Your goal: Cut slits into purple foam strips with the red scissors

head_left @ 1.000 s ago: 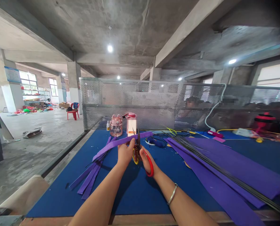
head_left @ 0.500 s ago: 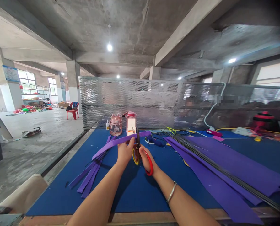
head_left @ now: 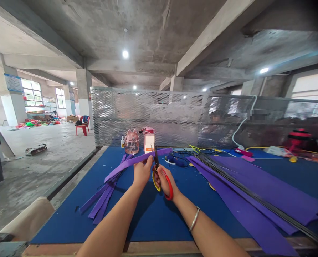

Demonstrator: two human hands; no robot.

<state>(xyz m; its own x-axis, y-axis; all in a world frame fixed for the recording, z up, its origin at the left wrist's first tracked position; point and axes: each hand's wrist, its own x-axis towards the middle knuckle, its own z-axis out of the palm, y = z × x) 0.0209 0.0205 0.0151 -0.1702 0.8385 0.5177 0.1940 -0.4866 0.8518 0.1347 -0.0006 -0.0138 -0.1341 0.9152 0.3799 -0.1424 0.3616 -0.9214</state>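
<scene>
My left hand (head_left: 142,171) pinches a long purple strip (head_left: 127,163) between thumb and fingers, holding it up over the blue table. In my right hand (head_left: 165,178) are scissors (head_left: 170,189) with one red and one yellow handle loop. Their dark blades point up and away, crossing the strip just right of my left thumb, and look nearly closed. Whether the strip is cut through there I cannot tell. Beneath the held strip, more purple strips (head_left: 98,207) and thin black pieces lie on the table to the left.
Large purple sheets (head_left: 255,185) and a bundle of long black rods (head_left: 244,191) cover the table's right side. A pink bottle (head_left: 131,142), a pink-lidded cup (head_left: 149,131) and a small dropper bottle (head_left: 122,142) stand at the back. Behind rises a perforated metal screen (head_left: 153,107).
The scissor blades have come closer together at the strip, and the handle loops have drawn nearer each other. My left hand and the strip stay nearly in place.
</scene>
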